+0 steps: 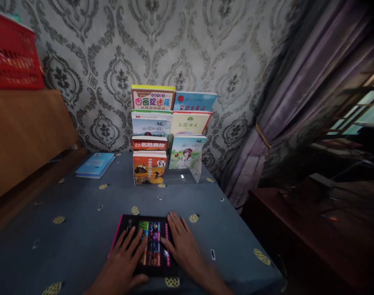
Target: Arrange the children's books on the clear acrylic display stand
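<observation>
A black book (156, 268) with a pink spine and rows of small coloured pictures lies flat near the table's front edge. My left hand (121, 258) rests on its left part, fingers spread. On the right side of the same book lies my right hand (185, 246), fingers stretched out and thumb pointing inward over the cover. Neither hand grips anything. Behind the hands stands a clear tiered book rack (198, 170) holding several books, among them an orange book (150, 169) at the lower left and a light green-blue book (187, 151) at the lower right.
A blue book (95, 164) lies on the patterned blue tablecloth (79, 221) at the back left. At the far left a red basket (14, 53) sits on a wooden cabinet (30, 127). A purple curtain (285, 90) and a dark reddish table (297, 229) are on the right.
</observation>
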{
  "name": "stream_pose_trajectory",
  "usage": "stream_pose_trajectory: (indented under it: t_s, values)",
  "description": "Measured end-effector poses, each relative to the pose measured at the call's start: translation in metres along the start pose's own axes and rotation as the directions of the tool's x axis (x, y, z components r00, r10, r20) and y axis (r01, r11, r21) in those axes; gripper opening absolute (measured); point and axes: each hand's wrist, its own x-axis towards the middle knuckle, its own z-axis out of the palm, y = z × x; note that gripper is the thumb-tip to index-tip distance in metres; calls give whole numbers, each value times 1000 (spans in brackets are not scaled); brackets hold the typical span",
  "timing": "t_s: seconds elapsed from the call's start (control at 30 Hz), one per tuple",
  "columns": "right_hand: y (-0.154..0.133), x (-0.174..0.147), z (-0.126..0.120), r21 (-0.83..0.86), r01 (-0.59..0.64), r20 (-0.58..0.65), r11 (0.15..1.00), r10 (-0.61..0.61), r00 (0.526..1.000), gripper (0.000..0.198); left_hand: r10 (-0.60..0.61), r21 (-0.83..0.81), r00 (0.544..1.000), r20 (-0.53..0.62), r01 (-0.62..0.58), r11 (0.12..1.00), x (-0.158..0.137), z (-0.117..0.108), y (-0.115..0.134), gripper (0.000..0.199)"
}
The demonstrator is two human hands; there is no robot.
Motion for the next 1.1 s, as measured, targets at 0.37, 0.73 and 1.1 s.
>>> stream_pose_trajectory:
  t_s: [0.37,0.73,1.1]
  values:
    - [11,-19,-15,210,-2,2,978,2,1000,51,181,170,927,-328,-130,977,6,-14,2,40]
    - [11,31,-20,874,-70,-62,482,254,965,40,-447,-394,869,-211,343,853,50,-88,13,45]
    - [-8,72,-25,997,-17,41,-74,346,937,53,-758,-807,631,-164,356,472,80,-124,2,50]
